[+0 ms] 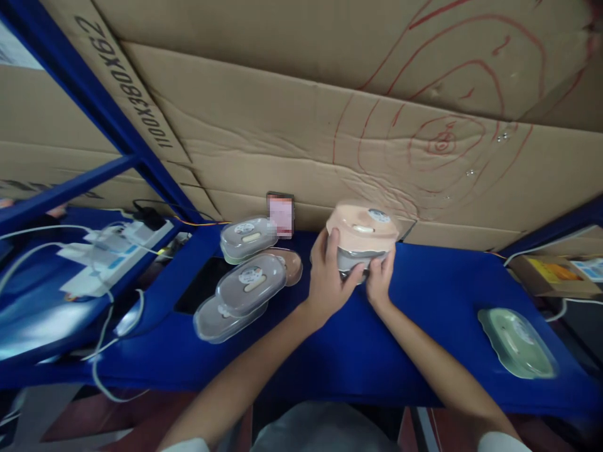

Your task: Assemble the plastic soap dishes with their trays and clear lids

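left hand (325,276) and right hand (379,279) are clamped around a pink box (355,233), grey underneath, at the far middle of the blue table (438,282); it looks light, stiff and slick, best held low from both sides

Cardboard panels (254,107) form the rear wall behind the blue desk (424,301). Red curves (441,145) mark the wall's right portion; printed lettering (127,88) reads "1100X380X62" at left. Blue frame members (76,81) run along both sides.
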Motion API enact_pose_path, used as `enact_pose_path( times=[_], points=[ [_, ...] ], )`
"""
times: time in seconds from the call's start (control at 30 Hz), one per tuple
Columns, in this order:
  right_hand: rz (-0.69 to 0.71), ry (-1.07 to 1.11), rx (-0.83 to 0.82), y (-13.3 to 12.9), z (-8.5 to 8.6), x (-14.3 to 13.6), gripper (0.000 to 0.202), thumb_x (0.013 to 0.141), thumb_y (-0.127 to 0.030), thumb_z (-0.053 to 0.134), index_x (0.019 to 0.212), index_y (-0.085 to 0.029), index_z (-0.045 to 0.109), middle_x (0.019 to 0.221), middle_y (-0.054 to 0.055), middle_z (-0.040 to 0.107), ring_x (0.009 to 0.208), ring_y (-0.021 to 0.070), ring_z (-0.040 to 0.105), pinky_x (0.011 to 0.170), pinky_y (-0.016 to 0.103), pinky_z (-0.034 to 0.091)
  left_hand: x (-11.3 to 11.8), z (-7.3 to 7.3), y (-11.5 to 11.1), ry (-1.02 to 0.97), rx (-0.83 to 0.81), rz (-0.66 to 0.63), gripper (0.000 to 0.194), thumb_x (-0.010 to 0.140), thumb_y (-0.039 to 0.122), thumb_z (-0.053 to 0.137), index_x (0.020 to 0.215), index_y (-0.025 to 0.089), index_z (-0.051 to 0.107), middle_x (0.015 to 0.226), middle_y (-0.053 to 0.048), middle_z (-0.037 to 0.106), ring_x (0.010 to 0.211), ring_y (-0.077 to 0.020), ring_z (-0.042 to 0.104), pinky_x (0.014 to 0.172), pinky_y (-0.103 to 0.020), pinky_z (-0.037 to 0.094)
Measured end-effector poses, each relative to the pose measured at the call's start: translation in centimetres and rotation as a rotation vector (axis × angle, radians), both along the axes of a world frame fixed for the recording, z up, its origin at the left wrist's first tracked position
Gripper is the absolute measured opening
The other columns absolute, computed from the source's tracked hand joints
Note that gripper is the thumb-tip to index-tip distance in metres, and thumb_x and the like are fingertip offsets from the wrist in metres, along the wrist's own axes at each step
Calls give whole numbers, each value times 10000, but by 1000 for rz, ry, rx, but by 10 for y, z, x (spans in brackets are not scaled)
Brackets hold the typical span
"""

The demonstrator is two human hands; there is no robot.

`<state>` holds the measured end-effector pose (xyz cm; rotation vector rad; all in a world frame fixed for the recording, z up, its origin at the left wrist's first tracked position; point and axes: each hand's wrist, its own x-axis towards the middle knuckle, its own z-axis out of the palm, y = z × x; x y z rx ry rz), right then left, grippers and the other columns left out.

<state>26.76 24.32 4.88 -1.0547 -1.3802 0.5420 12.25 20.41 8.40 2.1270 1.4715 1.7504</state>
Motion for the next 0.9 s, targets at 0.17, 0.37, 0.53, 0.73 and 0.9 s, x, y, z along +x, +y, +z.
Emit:
enact_pose_path(
  times=[0.17, 0.37, 0.53, 0.73, 0.9],
  points=[
    [-2, -135, -104, -15, -34, 46, 861, 1013, -749, 431, 1681, -260, 192, 1687, 171, 383, 1576, 307, 394, 1282, 536, 355, 26, -48, 1, 4, -159, -115, 1039, 986, 558, 684, 1700, 299, -26, 1676, -272, 283, 1583, -432, 353, 1206, -649, 425],
    [143, -120, -173, -9, -27, 72, 935, 926, -831, 550, 1604, -245, 283, 1631, 176, 470, 1497, 298, 506, 1228, 457, 456, 6, -75, -1, 177, -115, -180, 1171, 885, 466, 843, 1697, 323, 11, 1685, -272, 273, 1583, -444, 365, 1180, -667, 458],
    [115, -85, -249, 6, -20, 95, 724, 955, -789, 562, 1457, -274, 476, 1469, 144, 625, 1310, 285, 648, 1089, 442, 567, -7, -76, -11, 226, -248, -308, 1102, 887, 384, 854, 1695, 347, 105, 1636, -209, 398, 1531, -379, 469, 1197, -587, 484],
    [-45, -71, -297, 13, -32, 102, 612, 969, -696, 620, 1379, -251, 529, 1327, 146, 666, 1195, 281, 675, 1022, 477, 583, -12, -64, -17, 270, -356, -306, 848, 865, 406, 871, 1572, 320, 410, 1577, -163, 476, 1448, -371, 557, 1148, -554, 536],
    [5, -209, -153, 0, -14, 102, 539, 1038, -659, 531, 1381, -250, 611, 1502, 160, 557, 1449, 320, 510, 1222, 558, 421, -15, -61, -19, 282, -344, -267, 846, 868, 439, 860, 1565, 286, 405, 1565, -179, 502, 1428, -383, 566, 1124, -578, 539]
  ],
)
